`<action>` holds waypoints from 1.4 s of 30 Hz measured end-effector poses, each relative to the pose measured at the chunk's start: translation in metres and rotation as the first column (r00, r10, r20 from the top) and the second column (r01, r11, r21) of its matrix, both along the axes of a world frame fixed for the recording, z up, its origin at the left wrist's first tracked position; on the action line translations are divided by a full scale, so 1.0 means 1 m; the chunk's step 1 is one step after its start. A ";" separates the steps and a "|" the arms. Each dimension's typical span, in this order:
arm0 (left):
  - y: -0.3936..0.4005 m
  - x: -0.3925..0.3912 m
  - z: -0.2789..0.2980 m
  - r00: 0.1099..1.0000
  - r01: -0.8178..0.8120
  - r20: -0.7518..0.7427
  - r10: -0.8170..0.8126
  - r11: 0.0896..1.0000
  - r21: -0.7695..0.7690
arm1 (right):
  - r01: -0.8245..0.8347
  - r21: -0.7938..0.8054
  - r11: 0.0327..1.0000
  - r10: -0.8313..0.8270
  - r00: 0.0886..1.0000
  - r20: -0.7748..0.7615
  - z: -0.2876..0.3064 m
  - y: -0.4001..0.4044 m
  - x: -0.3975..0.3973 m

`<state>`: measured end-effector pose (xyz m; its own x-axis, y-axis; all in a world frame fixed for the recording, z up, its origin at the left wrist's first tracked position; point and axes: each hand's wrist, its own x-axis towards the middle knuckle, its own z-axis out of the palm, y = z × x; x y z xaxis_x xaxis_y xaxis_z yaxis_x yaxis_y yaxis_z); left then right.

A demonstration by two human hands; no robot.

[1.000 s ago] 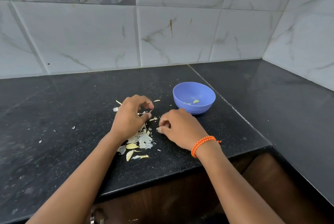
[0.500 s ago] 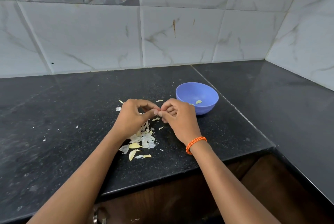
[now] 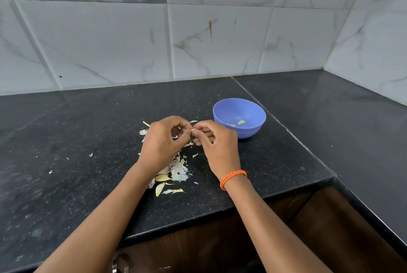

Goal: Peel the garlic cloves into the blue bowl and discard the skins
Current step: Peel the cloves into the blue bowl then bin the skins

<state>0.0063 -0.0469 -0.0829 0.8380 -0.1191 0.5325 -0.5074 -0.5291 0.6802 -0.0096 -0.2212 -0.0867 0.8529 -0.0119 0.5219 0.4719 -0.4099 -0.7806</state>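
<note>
Tiny pale garlic clove (image 3: 193, 130), barely a sliver showing, pinched between my left hand (image 3: 163, 142) and my right hand (image 3: 217, 144), fingertips of both curled tight onto it above the black counter (image 3: 88, 131). Papery white and yellow skins (image 3: 174, 171) lie heaped under my left wrist. The blue bowl (image 3: 239, 116) sits just right of my knuckles, a couple of peeled pieces inside.

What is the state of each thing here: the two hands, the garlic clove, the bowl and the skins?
left hand: fingers curled, pinching the garlic clove.
right hand: fingers curled, pinching the same clove.
garlic clove: held above the counter between both hands, mostly hidden.
blue bowl: upright on the counter, a few pale pieces inside.
garlic skins: loose pile on the counter under the hands, not discarded.
</note>
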 end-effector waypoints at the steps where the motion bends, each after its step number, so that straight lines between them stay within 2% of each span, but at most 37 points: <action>1: 0.000 0.000 0.000 1.000 -0.002 -0.003 0.002 1.000 -0.004 | 0.011 -0.031 0.999 -0.011 1.000 0.012 0.000 0.000 0.000; 6: 0.000 -0.002 0.003 0.999 -0.004 -0.034 0.002 0.999 -0.035 | 0.061 -0.201 0.978 -0.038 0.993 0.116 -0.003 0.002 0.003; 10: -0.001 -0.004 0.004 0.999 -0.017 -0.036 0.016 0.999 -0.035 | 0.086 -0.275 0.958 -0.044 0.987 0.154 -0.002 0.004 0.001; 21: -0.003 -0.002 -0.001 0.998 -0.008 -0.062 0.005 0.999 -0.046 | -0.003 -0.197 0.980 0.021 0.996 0.092 -0.007 0.002 0.007; 27: -0.005 -0.002 0.002 0.995 -0.005 -0.100 -0.007 0.993 -0.119 | -0.080 0.027 0.996 0.081 0.997 -0.004 -0.005 -0.001 0.007; 34: -0.005 -0.002 0.002 0.990 0.021 -0.135 -0.040 0.990 -0.139 | 0.050 0.018 0.999 -0.052 0.991 0.122 -0.005 -0.001 0.008; 39: -0.006 -0.002 0.002 0.989 0.025 -0.141 -0.047 0.988 -0.150 | 0.025 0.023 0.999 -0.027 0.994 0.103 -0.004 0.000 0.006; 42: -0.005 -0.003 0.003 0.991 0.037 -0.125 -0.055 0.989 -0.142 | -0.026 0.086 0.996 0.022 0.998 0.051 -0.004 -0.002 0.007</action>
